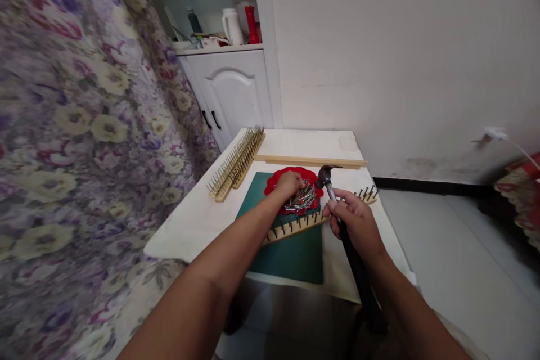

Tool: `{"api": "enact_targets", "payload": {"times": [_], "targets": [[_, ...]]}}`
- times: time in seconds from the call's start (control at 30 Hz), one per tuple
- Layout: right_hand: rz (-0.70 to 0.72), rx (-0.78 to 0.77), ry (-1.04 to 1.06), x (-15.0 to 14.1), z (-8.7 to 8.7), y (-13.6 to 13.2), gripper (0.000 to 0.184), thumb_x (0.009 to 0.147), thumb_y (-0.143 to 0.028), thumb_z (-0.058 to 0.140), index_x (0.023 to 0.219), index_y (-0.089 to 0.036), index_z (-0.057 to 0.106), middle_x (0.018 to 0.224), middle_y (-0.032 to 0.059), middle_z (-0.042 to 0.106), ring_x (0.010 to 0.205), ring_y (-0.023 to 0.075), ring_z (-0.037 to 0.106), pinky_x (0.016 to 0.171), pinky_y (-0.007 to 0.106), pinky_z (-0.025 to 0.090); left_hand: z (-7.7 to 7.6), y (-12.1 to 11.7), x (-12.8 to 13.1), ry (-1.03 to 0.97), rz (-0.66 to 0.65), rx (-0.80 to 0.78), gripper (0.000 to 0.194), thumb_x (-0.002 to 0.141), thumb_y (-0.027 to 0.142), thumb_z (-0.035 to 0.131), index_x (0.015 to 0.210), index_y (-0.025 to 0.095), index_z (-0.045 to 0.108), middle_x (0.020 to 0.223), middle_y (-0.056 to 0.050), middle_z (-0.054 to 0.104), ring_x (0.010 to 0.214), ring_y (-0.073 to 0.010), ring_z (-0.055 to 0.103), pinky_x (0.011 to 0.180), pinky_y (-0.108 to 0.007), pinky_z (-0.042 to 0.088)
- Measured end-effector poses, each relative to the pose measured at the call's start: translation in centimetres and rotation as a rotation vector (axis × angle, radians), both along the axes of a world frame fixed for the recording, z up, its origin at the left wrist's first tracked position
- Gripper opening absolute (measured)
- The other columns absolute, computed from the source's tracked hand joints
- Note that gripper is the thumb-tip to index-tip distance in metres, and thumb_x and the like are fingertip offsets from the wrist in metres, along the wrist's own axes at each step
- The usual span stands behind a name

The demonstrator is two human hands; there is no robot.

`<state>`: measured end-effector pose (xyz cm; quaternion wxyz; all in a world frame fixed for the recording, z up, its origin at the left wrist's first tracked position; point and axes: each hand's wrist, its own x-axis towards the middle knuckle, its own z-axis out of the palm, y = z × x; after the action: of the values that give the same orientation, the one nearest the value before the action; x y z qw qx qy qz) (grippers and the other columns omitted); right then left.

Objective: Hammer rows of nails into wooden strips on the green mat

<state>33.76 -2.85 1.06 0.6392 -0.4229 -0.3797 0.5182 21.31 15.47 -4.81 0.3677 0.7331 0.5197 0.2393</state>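
My left hand (pixel 290 182) reaches over the red scalloped plate (pixel 270 187), its fingers pressed together at the heap of loose nails (pixel 304 198). What they pinch is hidden. My right hand (pixel 354 215) is wrapped round a claw hammer (pixel 353 261); its metal head points up beside the plate's right rim, and the black handle runs down toward me. In front of the plate, a wooden strip (pixel 291 229) with a row of upright dark nails lies across the green mat (pixel 287 261). Its right stretch passes behind my right hand.
Wooden strips studded with nails (pixel 238 166) lie at the table's left back. Plain wooden strips (pixel 312 161) cross the back of the white table (pixel 181 230). A floral curtain (pixel 105 124) hangs on the left; a white cabinet (pixel 236 87) and wall stand behind.
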Motion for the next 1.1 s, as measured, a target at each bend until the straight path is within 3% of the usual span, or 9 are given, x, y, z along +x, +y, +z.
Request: {"api": "enact_targets", "payload": {"times": [0.1,0.23,0.33,0.43,0.5,0.6,0.77,0.87,1.1], "targets": [[0.015,0.009,-0.006,-0.3,-0.3,0.1,0.032,0.071,-0.03,0.065,0.098,-0.014,0.056,0.06,-0.0025,0.064,0.033,0.0066,0.044,0.033,0.019,0.031,0.7,-0.6,-0.4,-0.077,0.02,-0.073,0.014,0.07,0.013,0.061,0.057,0.014,0.055,0.045,0.003,0.054,0.042,-0.0103,0.052,0.047,-0.021,0.04],[0.036,0.034,-0.031,-0.8,-0.5,-0.1,0.031,0.073,-0.031,0.064,0.098,-0.015,0.056,0.06,-0.0029,0.064,0.033,0.0068,0.044,0.034,0.019,0.031,3.9,-2.3,-2.2,-0.207,0.03,-0.098,0.006,0.072,0.011,0.06,0.071,0.013,0.055,0.052,0.004,0.055,0.044,-0.0082,0.055,0.048,-0.018,0.042],[0.077,0.058,-0.035,-1.0,-0.5,-0.5,0.032,0.074,-0.031,0.064,0.1,-0.015,0.056,0.061,-0.0036,0.062,0.034,0.007,0.044,0.035,0.02,0.031,6.5,-4.9,-5.8,-0.304,0.05,-0.065,0.011,0.071,0.018,0.064,0.075,0.013,0.055,0.057,0.004,0.057,0.051,-0.0082,0.059,0.052,-0.018,0.045],[0.124,0.066,-0.037,-1.4,-0.6,-0.9,0.034,0.075,-0.033,0.063,0.103,-0.016,0.056,0.061,-0.0037,0.061,0.035,0.0072,0.044,0.036,0.02,0.031,7.3,-8.6,-10.8,-0.477,0.071,0.003,0.018,0.066,0.024,0.069,0.072,0.013,0.056,0.063,0.002,0.061,0.058,-0.0109,0.062,0.056,-0.02,0.048],[0.147,0.059,-0.054,-1.7,-0.7,-1.0,0.035,0.075,-0.033,0.064,0.104,-0.016,0.056,0.062,-0.0031,0.061,0.036,0.0075,0.044,0.035,0.021,0.031,6.4,-11.3,-13.8,-0.495,0.168,0.031,0.021,0.066,0.029,0.07,0.071,0.013,0.058,0.063,0.001,0.061,0.058,-0.0112,0.061,0.056,-0.02,0.047],[0.17,0.047,-0.079,-2.2,-1.2,-1.1,0.035,0.075,-0.034,0.065,0.104,-0.017,0.056,0.064,-0.002,0.063,0.036,0.008,0.044,0.035,0.021,0.031,3.3,-14.3,-16.3,-0.536,0.303,-0.013,0.025,0.066,0.034,0.069,0.073,0.014,0.058,0.061,0.001,0.062,0.056,-0.0119,0.06,0.056,-0.022,0.047],[0.212,0.05,-0.124,-3.3,-1.5,-1.5,0.033,0.077,-0.034,0.064,0.103,-0.017,0.055,0.064,-0.0017,0.063,0.036,0.0084,0.045,0.035,0.021,0.031,-1.2,-16.4,-16.4,-0.481,0.347,0.04,0.021,0.069,0.035,0.065,0.075,0.015,0.06,0.061,0.003,0.061,0.057,-0.0109,0.056,0.058,-0.021,0.045],[0.234,0.049,-0.148,-3.9,-1.3,-1.9,0.03,0.078,-0.032,0.063,0.104,-0.017,0.055,0.064,-0.0028,0.062,0.036,0.0082,0.045,0.036,0.021,0.031,-2.0,-16.8,-16.0,-0.36,0.354,0.112,0.017,0.072,0.032,0.062,0.074,0.015,0.062,0.061,0.004,0.059,0.057,-0.0098,0.052,0.055,-0.019,0.04],[0.274,0.021,-0.171,-4.9,-1.5,-2.4,0.034,0.078,-0.036,0.063,0.106,-0.018,0.054,0.064,-0.0027,0.061,0.036,0.0085,0.044,0.036,0.021,0.032,-2.0,-16.9,-15.9,-0.24,0.333,0.153,0.015,0.074,0.03,0.058,0.071,0.017,0.064,0.062,0.003,0.059,0.06,-0.0108,0.051,0.055,-0.018,0.037]]}}
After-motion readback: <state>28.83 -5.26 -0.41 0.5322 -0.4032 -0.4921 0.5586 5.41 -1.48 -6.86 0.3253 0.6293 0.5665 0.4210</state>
